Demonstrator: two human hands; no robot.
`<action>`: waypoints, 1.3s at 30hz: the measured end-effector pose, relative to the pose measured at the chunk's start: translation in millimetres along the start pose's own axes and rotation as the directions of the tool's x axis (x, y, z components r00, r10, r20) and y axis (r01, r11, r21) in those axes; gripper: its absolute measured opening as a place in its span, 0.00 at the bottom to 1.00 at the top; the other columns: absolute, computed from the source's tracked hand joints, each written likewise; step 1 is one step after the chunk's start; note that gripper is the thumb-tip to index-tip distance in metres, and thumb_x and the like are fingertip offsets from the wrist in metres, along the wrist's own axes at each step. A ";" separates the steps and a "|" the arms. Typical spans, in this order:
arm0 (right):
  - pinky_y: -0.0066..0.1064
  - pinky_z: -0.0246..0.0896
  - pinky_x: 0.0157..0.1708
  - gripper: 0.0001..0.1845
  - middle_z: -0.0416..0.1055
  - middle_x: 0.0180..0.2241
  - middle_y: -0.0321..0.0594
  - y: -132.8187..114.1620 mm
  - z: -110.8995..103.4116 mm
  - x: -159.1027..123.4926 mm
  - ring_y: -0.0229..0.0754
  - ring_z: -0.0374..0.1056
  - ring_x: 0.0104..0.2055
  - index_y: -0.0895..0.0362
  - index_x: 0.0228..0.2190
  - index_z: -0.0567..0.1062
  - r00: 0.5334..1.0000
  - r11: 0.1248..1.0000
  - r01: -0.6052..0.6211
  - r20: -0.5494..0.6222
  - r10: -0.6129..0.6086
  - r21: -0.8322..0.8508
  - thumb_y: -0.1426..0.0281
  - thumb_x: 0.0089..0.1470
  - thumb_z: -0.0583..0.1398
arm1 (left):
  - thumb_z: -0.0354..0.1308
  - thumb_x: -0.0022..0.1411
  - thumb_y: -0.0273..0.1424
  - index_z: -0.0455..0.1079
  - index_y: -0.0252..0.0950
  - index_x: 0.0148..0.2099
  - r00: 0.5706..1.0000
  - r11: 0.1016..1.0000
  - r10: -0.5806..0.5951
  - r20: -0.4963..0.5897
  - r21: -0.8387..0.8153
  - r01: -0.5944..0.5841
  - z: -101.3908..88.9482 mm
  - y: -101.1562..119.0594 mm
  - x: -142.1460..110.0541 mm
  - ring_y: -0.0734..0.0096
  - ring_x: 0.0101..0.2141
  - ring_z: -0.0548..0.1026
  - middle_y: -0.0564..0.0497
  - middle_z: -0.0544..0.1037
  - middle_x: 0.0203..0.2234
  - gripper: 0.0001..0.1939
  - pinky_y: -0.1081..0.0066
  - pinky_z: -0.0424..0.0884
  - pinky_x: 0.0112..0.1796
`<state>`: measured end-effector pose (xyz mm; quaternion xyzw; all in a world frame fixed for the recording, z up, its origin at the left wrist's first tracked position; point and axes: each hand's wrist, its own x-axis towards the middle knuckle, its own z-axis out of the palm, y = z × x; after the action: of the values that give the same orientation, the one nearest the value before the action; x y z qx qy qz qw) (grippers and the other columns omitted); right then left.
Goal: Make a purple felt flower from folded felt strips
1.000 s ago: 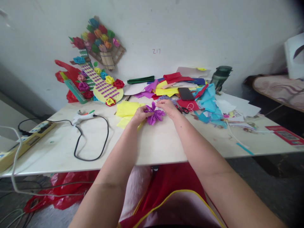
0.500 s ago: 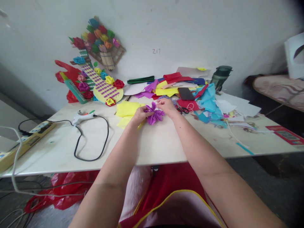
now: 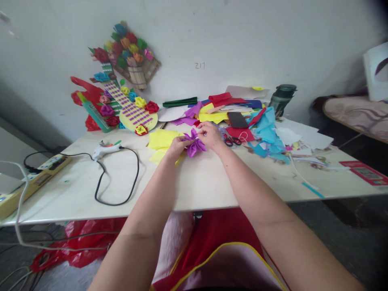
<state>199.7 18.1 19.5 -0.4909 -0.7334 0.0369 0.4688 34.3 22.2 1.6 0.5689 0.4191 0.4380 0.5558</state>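
Observation:
A purple paper flower [image 3: 195, 148] with several pleated petals is held between both hands above the table's middle. My left hand [image 3: 179, 146] is closed on its left side, thumb and fingers pinching near the centre. On the other side my right hand [image 3: 210, 135] pinches the flower's upper right petals; its fingertips partly cover them. Yellow crepe paper [image 3: 162, 140] lies flat just behind and left of my left hand. Red-and-black scissors [image 3: 233, 141] rest on the table right beside my right hand.
A glue gun [image 3: 106, 151] with a looped black cord lies left, near a power strip [image 3: 45, 173]. A paper-flower guitar decoration [image 3: 138, 115] leans at the back left. Coloured paper, a phone [image 3: 237, 120], blue crepe paper [image 3: 266, 131] and a bottle [image 3: 281, 99] stand or lie right and behind.
The flower has shifted slightly left and turned in my hands. My right hand has moved a little left, its fingers more over the petals, and more of the scissors shows.

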 end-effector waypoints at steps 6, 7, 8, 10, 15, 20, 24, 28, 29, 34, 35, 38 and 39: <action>0.30 0.61 0.35 0.07 0.74 0.29 0.40 4.6 2.6 1.1 0.40 0.68 0.34 0.57 0.19 0.72 0.999 0.993 0.052 0.007 -0.053 0.103 0.78 0.41 0.56 | 0.69 0.35 0.35 0.71 0.32 0.26 1.000 0.998 -0.018 -0.004 -0.066 0.017 -0.3 -2.9 2.9 0.76 0.20 0.67 0.53 0.72 0.18 0.16 0.73 0.61 0.25; 0.30 0.61 0.35 0.06 0.74 0.28 0.40 4.7 2.6 1.1 0.40 0.68 0.32 0.58 0.19 0.73 0.999 0.993 0.025 0.023 -0.027 0.116 0.78 0.41 0.56 | 0.69 0.35 0.35 0.71 0.32 0.25 1.000 0.997 -0.020 -0.005 -0.072 0.019 -0.3 -3.4 3.3 0.75 0.21 0.67 0.53 0.72 0.18 0.16 0.72 0.61 0.25; 0.30 0.61 0.35 0.06 0.74 0.27 0.40 4.8 2.4 1.1 0.40 0.68 0.31 0.58 0.20 0.73 0.999 0.992 -0.011 0.039 0.006 0.126 0.77 0.41 0.57 | 0.69 0.35 0.35 0.71 0.31 0.25 1.000 0.997 -0.022 -0.006 -0.075 0.022 -0.3 -3.9 3.6 0.75 0.21 0.68 0.53 0.72 0.18 0.15 0.72 0.61 0.25; 0.30 0.61 0.34 0.05 0.74 0.25 0.39 4.5 1.6 1.0 0.39 0.68 0.29 0.59 0.21 0.74 0.995 0.986 -0.082 0.061 0.074 0.142 0.76 0.42 0.57 | 0.69 0.35 0.34 0.71 0.31 0.26 1.000 0.997 -0.026 -0.005 -0.076 0.025 -0.3 -4.4 3.8 0.75 0.21 0.68 0.52 0.73 0.18 0.15 0.72 0.61 0.25; 0.28 0.59 0.31 0.05 0.73 0.23 0.37 2.8 -2.0 1.1 0.38 0.66 0.27 0.59 0.22 0.74 0.983 0.973 -0.169 0.097 0.155 0.159 0.74 0.42 0.58 | 0.68 0.36 0.34 0.72 0.31 0.27 1.000 0.998 -0.029 0.009 -0.063 0.029 0.1 -3.3 2.5 0.75 0.21 0.68 0.52 0.73 0.18 0.15 0.72 0.61 0.25; 0.30 0.61 0.33 0.05 0.74 0.25 0.37 3.7 -1.1 1.2 0.38 0.67 0.29 0.59 0.24 0.76 0.969 0.968 -0.209 0.163 0.186 0.139 0.72 0.42 0.59 | 0.69 0.35 0.34 0.71 0.31 0.27 1.000 1.000 -0.021 0.014 -0.017 0.021 1.4 -3.6 2.4 0.76 0.20 0.67 0.53 0.72 0.18 0.16 0.72 0.61 0.25; 0.30 0.63 0.35 0.08 0.76 0.28 0.37 8.9 4.4 2.6 0.38 0.69 0.31 0.58 0.28 0.77 0.956 0.953 -0.260 0.176 0.233 0.153 0.71 0.41 0.60 | 0.69 0.35 0.35 0.71 0.31 0.28 1.000 0.999 -0.008 0.003 0.050 0.008 2.5 -4.9 3.0 0.76 0.20 0.66 0.53 0.71 0.18 0.17 0.72 0.61 0.24; 0.29 0.62 0.33 0.08 0.75 0.26 0.37 10.6 6.1 3.7 0.39 0.69 0.30 0.59 0.28 0.79 0.952 0.964 -0.260 0.182 0.245 0.057 0.72 0.42 0.60 | 0.68 0.37 0.37 0.71 0.31 0.27 0.999 0.990 0.038 -0.017 0.139 -0.035 5.2 -2.4 -0.1 0.76 0.21 0.66 0.54 0.71 0.18 0.17 0.73 0.61 0.25; 0.29 0.62 0.33 0.08 0.75 0.26 0.37 10.0 5.7 3.7 0.39 0.69 0.30 0.59 0.27 0.79 0.953 0.967 -0.254 0.180 0.244 0.030 0.73 0.42 0.60 | 0.68 0.36 0.37 0.71 0.31 0.27 0.999 0.988 0.048 -0.020 0.148 -0.045 6.1 -1.0 -1.5 0.76 0.21 0.66 0.54 0.71 0.18 0.17 0.73 0.61 0.25; 0.29 0.61 0.33 0.08 0.77 0.28 0.37 5.8 3.2 2.8 0.40 0.69 0.31 0.57 0.27 0.80 0.959 0.973 -0.226 0.164 0.229 -0.037 0.73 0.42 0.61 | 0.66 0.41 0.43 0.69 0.32 0.26 0.999 0.995 0.047 0.005 0.089 -0.047 8.0 4.4 -5.7 0.74 0.21 0.67 0.52 0.70 0.18 0.19 0.72 0.62 0.25; 0.29 0.61 0.33 0.08 0.77 0.28 0.37 5.1 3.1 2.5 0.39 0.69 0.31 0.57 0.27 0.80 0.962 0.976 -0.214 0.163 0.218 -0.047 0.72 0.42 0.61 | 0.65 0.43 0.45 0.68 0.32 0.25 0.998 0.995 0.055 -0.010 0.078 -0.054 7.4 4.3 -5.1 0.74 0.21 0.67 0.52 0.69 0.18 0.20 0.72 0.61 0.25; 0.29 0.61 0.33 0.07 0.77 0.29 0.36 2.1 3.4 1.4 0.39 0.69 0.30 0.56 0.27 0.81 0.972 0.984 -0.165 0.161 0.173 -0.061 0.72 0.42 0.62 | 0.62 0.46 0.49 0.69 0.31 0.24 0.994 0.996 0.069 -0.079 0.057 -0.065 4.9 2.6 -1.8 0.74 0.21 0.66 0.50 0.69 0.17 0.23 0.71 0.60 0.24; 0.29 0.61 0.34 0.08 0.78 0.29 0.37 0.6 3.5 0.9 0.39 0.70 0.31 0.56 0.27 0.81 0.974 0.987 -0.148 0.162 0.157 -0.062 0.72 0.43 0.62 | 0.62 0.46 0.50 0.69 0.31 0.24 0.993 0.996 0.066 -0.096 0.058 -0.061 4.0 2.0 -0.8 0.74 0.21 0.66 0.50 0.69 0.17 0.23 0.71 0.60 0.24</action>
<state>197.5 20.4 17.8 -0.5524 -0.7307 0.0955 0.3897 38.0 20.3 3.6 0.5749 0.4394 0.4711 0.5046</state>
